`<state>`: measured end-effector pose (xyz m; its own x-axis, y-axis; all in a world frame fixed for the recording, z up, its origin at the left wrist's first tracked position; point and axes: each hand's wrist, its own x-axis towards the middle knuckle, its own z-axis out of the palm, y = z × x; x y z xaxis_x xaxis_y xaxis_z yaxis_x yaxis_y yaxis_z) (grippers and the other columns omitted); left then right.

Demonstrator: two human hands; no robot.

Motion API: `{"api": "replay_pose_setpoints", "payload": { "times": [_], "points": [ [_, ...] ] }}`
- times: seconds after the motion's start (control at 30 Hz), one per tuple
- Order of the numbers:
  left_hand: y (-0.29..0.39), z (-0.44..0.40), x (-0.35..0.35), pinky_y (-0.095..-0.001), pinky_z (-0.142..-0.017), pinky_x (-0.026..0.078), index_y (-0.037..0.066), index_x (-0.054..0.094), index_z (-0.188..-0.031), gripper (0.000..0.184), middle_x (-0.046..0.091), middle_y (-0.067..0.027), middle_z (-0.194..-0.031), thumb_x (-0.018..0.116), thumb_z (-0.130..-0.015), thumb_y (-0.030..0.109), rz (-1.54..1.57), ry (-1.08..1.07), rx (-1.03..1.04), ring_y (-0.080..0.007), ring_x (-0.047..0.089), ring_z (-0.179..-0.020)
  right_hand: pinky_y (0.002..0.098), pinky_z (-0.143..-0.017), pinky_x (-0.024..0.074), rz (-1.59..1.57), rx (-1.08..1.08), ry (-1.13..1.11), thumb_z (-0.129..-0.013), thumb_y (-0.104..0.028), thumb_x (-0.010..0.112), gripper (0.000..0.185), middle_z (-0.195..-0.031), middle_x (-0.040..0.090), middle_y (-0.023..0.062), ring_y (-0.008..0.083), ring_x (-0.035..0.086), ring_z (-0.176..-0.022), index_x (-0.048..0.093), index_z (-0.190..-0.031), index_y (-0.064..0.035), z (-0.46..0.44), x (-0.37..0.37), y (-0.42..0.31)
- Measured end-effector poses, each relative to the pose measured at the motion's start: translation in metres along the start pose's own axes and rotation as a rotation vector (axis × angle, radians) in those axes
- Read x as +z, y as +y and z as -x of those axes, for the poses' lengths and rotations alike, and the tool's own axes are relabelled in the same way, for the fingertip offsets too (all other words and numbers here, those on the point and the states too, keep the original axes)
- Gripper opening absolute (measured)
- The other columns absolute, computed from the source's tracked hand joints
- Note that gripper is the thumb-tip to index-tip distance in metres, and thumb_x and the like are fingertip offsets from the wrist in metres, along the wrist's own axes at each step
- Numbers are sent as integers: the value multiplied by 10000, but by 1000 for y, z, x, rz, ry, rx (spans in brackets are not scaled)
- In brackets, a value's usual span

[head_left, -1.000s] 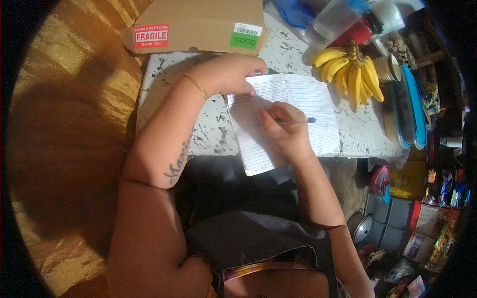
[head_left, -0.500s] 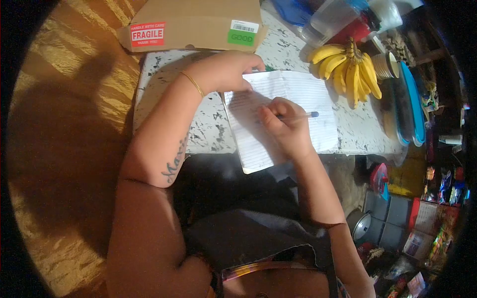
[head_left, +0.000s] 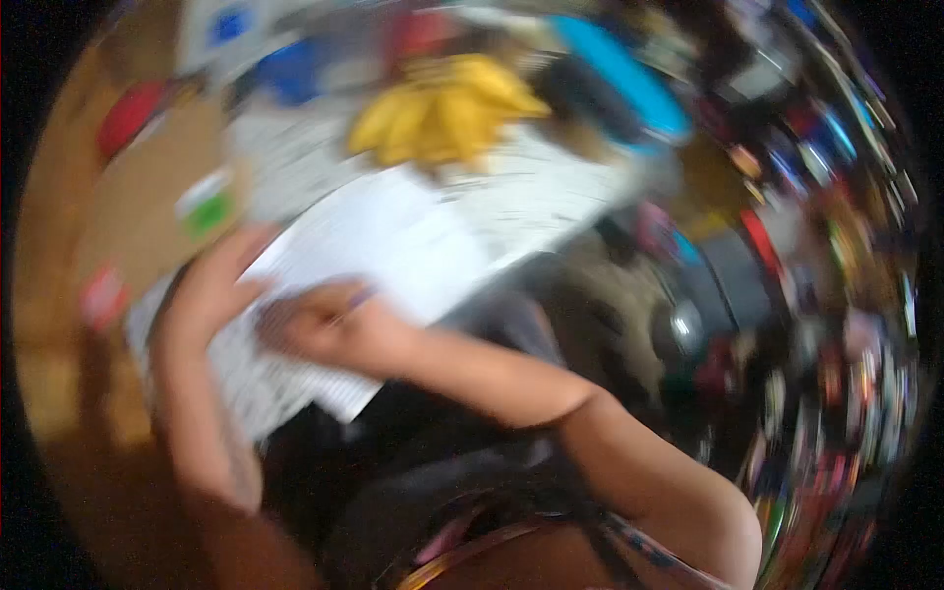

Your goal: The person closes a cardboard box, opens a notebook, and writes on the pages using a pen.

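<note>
The whole view is smeared by motion. An open lined notebook lies on the table, tilted in the view. My right hand is closed around a pen, whose dark blue end shows above the fist; the tip is hidden. At the notebook's left edge is my left hand, thumb and fingers apart, close to my right hand. Whether its fingertips press on the page is too blurred to tell.
A bunch of bananas lies beyond the notebook. The cardboard box stands at the left, near a blue item. A container with a blue lid is at the far right of the white speckled table.
The view has swung round to the right, so the table, notebook and bananas appear turned and shifted left. My right hand still grips the pen, and my left stays by the notebook's edge.
</note>
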<state>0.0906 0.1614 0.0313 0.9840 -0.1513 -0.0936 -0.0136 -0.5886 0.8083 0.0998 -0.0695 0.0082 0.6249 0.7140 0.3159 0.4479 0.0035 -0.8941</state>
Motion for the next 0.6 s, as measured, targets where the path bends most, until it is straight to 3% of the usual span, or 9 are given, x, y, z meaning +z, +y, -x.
{"api": "replay_pose_setpoints", "payload": {
  "times": [0.03, 0.1, 0.13, 0.2, 0.27, 0.37, 0.6],
  "points": [
    [-5, -3, 1, -363, -1126, 372, -24, 467, -1377, 667, 535, -170, -1385, 624, -742, -150, 19, -9, -20, -240, 479, -1336, 338, -618, 519, -36, -94, 94, -873, -112, 688, 151, -770, 687, 97, 154, 643, -700, 640, -756, -28, 2, 9, 5],
    [-14, -10, 2, -361, -1148, 341, -34, 447, -1367, 700, 504, -169, -1401, 573, -702, -212, 165, -10, -84, -247, 427, -1380, 375, -566, 497, 49, -60, 117, -841, -217, 725, 218, -662, 627, 111, 265, 625, -594, 618, -727, -65, 3, 10, 10],
    [-32, -15, 4, -341, -1052, 436, -32, 468, -1332, 660, 571, -151, -1285, 562, -705, -218, 158, 24, 19, -237, 539, -1263, 379, -557, 488, 86, 0, 142, -843, -237, 717, 239, -643, 609, 109, 277, 609, -580, 603, -719, -67, 5, 6, 7],
    [2, -10, 6, -306, -895, 503, -23, 481, -1306, 623, 628, -119, -1113, 564, -716, -204, 107, 11, -89, -196, 631, -1046, 399, -544, 472, 56, 55, 160, -835, -272, 707, 278, -616, 591, 118, 301, 585, -554, 576, -705, -64, 6, 1, 4],
    [12, -11, 10, -285, -821, 504, -18, 484, -1297, 610, 633, -97, -1022, 566, -719, -196, 67, 37, -78, -163, 630, -936, 430, -536, 458, -51, 44, 159, -816, -305, 700, 316, -599, 592, 139, 325, 571, -532, 553, -694, -54, 3, 0, 7],
    [9, -13, 10, -272, -794, 504, -12, 485, -1294, 599, 638, -93, -967, 562, -726, -187, 97, 50, -52, -147, 629, -887, 370, -554, 448, -84, 55, 118, -868, -268, 698, 278, -636, 587, 89, 258, 567, -570, 584, -716, -65, 3, -5, 7],
    [5, -11, 11, -272, -793, 504, -7, 482, -1306, 602, 634, -90, -962, 559, -737, -186, 146, 60, -33, -147, 626, -887, 348, -594, 468, -313, -34, 75, -870, -255, 726, 238, -710, 644, 76, 192, 609, -636, 656, -775, -47, -1, -2, 15]
  ]
}}
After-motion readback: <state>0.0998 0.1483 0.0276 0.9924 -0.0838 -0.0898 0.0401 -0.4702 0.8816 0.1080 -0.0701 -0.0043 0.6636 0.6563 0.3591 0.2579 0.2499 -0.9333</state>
